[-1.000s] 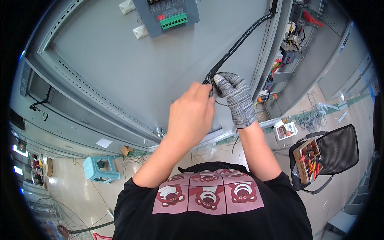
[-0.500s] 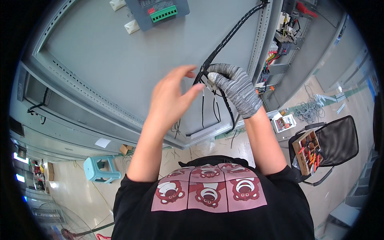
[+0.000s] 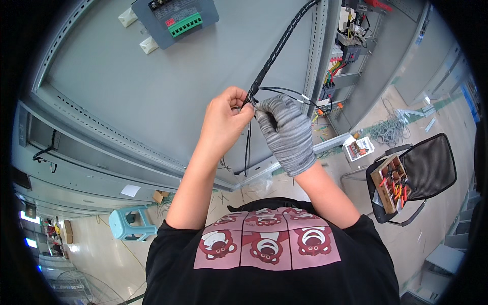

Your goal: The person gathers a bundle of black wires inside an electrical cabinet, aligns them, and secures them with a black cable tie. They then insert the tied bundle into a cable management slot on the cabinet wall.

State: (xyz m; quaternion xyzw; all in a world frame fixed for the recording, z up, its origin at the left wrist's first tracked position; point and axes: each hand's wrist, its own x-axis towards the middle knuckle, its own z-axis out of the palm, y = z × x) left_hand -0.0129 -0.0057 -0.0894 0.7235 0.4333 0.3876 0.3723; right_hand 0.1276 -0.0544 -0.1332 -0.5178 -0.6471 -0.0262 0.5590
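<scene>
A black bundle of wires (image 3: 277,49), spirally wrapped, runs down from the upper right across a grey cabinet panel (image 3: 127,96). At its lower end my bare left hand (image 3: 226,118) pinches it, thumb and fingers pressed together. My right hand (image 3: 285,133), in a grey striped glove, closes on the same spot from the other side, fingertips nearly touching the left thumb. Thin black wires (image 3: 287,92) with white sleeves branch off to the right above the glove. Other loose wire ends (image 3: 247,147) hang below the hands. The exact strand in each grip is hidden by the fingers.
A dark grey device with a green terminal block (image 3: 185,25) sits on the panel at upper left. Perforated rails (image 3: 311,61) frame it. To the right are wired breakers (image 3: 349,53), a chair holding a wooden tool box (image 3: 390,184), and coiled wire. A blue stool (image 3: 133,223) stands left.
My left hand has come in from beside the bundle and closed on it. The gloved right hand has moved slightly down. Some thin wires that hung down now stick out right.
</scene>
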